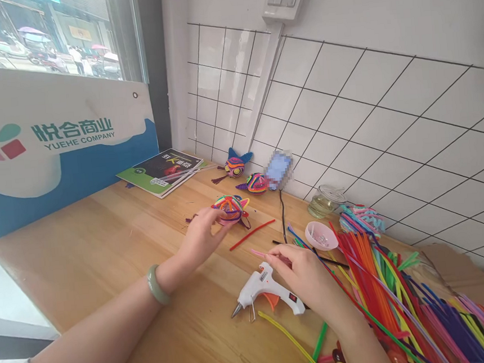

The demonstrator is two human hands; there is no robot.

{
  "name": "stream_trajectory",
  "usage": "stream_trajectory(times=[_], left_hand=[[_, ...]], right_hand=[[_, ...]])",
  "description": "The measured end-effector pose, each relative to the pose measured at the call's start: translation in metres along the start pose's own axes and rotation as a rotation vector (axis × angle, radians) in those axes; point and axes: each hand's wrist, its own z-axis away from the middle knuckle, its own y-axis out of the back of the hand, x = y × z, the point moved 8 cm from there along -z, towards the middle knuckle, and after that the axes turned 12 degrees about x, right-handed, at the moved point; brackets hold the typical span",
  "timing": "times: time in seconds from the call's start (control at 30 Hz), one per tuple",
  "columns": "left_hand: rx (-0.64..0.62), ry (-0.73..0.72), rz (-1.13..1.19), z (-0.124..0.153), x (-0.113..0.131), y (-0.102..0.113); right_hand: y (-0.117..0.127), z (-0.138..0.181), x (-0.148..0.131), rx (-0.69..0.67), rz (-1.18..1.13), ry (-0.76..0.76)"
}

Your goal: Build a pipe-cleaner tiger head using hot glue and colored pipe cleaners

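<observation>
Working at the bench (pixel 103 244), we are leaving the pipe-cleaner pile (pixel 405 303) at four o'clock and the glue gun (pixel 265 292) at six, handy. Our left hand (pixel 202 233) is gripping the woven ball (pixel 230 207) at eleven, likely steadying it; our right hand (pixel 303 272) is pinching a pink stem (pixel 257 253).

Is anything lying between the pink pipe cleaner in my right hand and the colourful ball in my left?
Only a red pipe cleaner lying flat on the table between the pink pipe cleaner and the colourful ball.
</observation>
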Motion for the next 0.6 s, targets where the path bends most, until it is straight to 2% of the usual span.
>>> stream_trajectory(times=[0.03,0.1,0.23,0.4,0.6], left_hand=[[0.066,0.085,-0.048,-0.004,-0.012,0.004],[0.100,0.207,-0.120,-0.009,-0.033,0.004],[0.000,0.286,-0.146,-0.013,-0.055,-0.014],[-0.108,0.306,-0.169,-0.012,-0.059,-0.025],[-0.183,0.302,-0.201,-0.022,-0.060,-0.029]], right_hand=[[-0.001,0.000,0.000,-0.007,-0.015,-0.005],[-0.004,0.001,0.000,-0.024,-0.034,-0.008],[-0.003,0.001,-0.003,-0.007,0.010,0.032],[0.005,0.000,-0.007,0.039,0.008,0.096],[0.004,0.000,-0.002,0.034,0.033,0.069]])
